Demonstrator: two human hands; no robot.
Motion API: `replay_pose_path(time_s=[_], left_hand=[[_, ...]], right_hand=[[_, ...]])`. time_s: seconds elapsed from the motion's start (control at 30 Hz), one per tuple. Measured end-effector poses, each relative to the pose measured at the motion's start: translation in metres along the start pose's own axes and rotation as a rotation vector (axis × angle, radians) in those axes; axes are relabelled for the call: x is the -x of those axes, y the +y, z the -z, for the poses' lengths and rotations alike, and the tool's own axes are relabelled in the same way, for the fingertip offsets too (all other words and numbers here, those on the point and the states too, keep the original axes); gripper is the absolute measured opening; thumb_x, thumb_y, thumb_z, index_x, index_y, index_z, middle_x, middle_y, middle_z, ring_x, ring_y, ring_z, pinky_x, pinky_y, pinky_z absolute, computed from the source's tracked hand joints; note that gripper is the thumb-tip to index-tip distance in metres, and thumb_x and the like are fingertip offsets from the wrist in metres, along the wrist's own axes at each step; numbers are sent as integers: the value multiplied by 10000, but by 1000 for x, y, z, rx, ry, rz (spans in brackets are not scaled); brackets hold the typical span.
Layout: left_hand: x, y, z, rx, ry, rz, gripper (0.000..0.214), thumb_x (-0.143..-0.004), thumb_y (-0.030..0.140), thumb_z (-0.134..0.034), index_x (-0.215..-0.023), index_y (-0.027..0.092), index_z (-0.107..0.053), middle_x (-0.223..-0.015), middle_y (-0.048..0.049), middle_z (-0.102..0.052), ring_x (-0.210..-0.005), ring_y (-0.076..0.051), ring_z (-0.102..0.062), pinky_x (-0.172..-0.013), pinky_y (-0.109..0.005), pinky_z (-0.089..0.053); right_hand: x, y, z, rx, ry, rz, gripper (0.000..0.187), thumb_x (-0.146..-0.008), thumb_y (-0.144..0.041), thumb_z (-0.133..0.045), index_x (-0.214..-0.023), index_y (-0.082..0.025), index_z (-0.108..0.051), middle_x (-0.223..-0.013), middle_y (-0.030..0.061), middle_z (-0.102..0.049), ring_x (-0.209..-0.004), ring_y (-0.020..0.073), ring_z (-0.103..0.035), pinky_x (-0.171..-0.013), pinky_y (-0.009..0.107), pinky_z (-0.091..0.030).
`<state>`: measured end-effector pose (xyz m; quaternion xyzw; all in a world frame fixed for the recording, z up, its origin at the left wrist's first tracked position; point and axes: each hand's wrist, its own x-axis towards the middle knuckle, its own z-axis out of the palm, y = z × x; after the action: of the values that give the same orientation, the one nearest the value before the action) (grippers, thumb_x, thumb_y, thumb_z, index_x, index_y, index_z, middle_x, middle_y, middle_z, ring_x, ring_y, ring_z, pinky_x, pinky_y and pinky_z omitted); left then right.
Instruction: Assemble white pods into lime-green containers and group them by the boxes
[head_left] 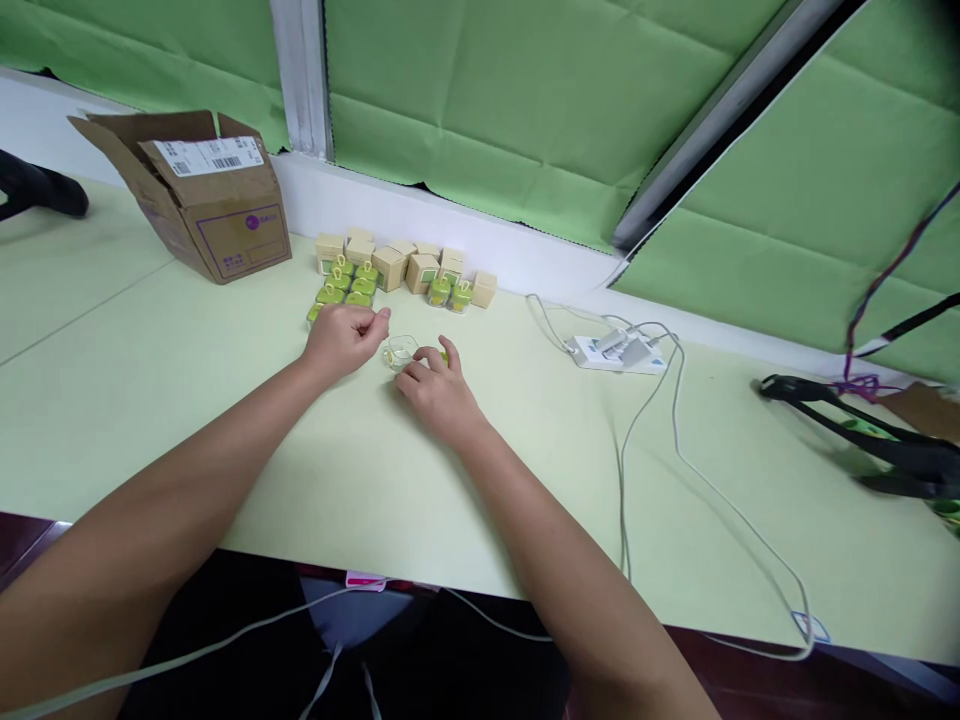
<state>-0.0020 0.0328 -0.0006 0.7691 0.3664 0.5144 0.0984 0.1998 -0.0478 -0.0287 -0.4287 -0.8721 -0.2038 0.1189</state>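
My left hand [345,338] is closed over the table, thumb against the curled fingers. Anything pinched in it is too small or hidden to make out. My right hand [439,393] has its fingers bent around the near right side of a small clear plastic box [403,348]. A bit of green [445,357], perhaps a lid, shows by its raised finger. Just behind my left hand stand several small clear boxes with green lids [339,282] and pale loops. A pair of similar green-lidded boxes [450,292] stands farther right.
Several small brown cartons [388,267] line the back of the table. A large open cardboard box [232,225] stands at the back left. To the right lie a white power strip [619,352] and loose cables [679,440]. A black stand-like object [862,425] is at far right.
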Motion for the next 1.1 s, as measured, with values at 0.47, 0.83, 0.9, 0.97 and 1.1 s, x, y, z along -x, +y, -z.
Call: replay_pose_path(time_s=[0.47,0.83,0.9,0.97,1.1], left_hand=[[4,-7,-4,-91,-45,-56,509,-1053,418,-541,-610,218,-695,-573,-24,-674,-545,-164,-598,-595,-342,-418],[6,-1,-6,-74,-89,-127,529,-1059,375,-528,-557,212,-564,-538,-14,-602,-515,-143,-532,-562,-326,-353],[7,1,-6,-78,-112,-166,549,-1059,363,-523,-532,212,-487,-508,-7,-539,-503,-138,-491,-548,-330,-320],[8,4,-6,-89,-138,-198,560,-1060,356,-515,-527,212,-420,-489,3,-469,-493,-135,-441,-537,-340,-287],[10,11,-6,-118,-187,-227,565,-1076,363,-488,-544,214,-373,-488,9,-408,-498,-141,-394,-537,-354,-266]], right_hand=[[-3,-7,5,45,-4,62,250,-1060,-63,-532,-972,-178,-736,-898,91,-747,-913,239,-560,-802,380,-364],[11,49,-4,-560,445,-645,252,-1028,-218,-489,-1063,-211,-739,-1062,100,-734,-891,215,-681,-836,378,-583],[12,56,-6,-589,422,-774,252,-984,-222,-513,-1044,-207,-757,-1035,94,-723,-885,220,-682,-870,405,-592],[13,60,-8,-601,357,-877,241,-955,-256,-568,-1048,-191,-781,-1030,96,-720,-889,221,-686,-927,421,-590],[13,60,-14,-660,163,-960,217,-896,-322,-689,-1003,-191,-825,-1043,90,-738,-863,203,-679,-981,416,-578]])
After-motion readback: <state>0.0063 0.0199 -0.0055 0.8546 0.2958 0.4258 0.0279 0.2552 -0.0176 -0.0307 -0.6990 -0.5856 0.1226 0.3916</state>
